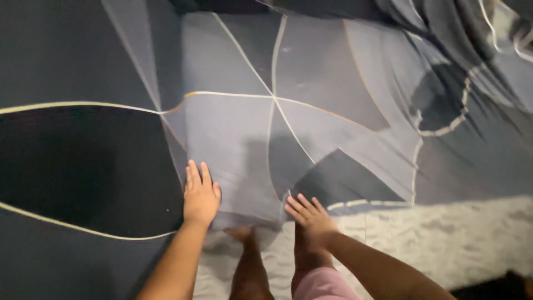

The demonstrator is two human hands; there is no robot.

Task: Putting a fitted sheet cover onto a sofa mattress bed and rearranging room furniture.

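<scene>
dim indoor light, soft shadows under the hands, motion blur top right

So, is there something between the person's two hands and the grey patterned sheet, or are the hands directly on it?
Nothing visible stands between them. The left hand lies flat on the grey patterned sheet, and the right hand rests with its fingers on the sheet's lower edge, above the white textured mattress.

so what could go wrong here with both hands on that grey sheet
1. The left hand and right hand only press flat on the patterned grey sheet, so it may slide instead of smoothing.
2. The far right of the sheet is bunched into folds; pushing from here could leave them.
3. A bare foot sits at the sheet's edge and might pin it.
</scene>
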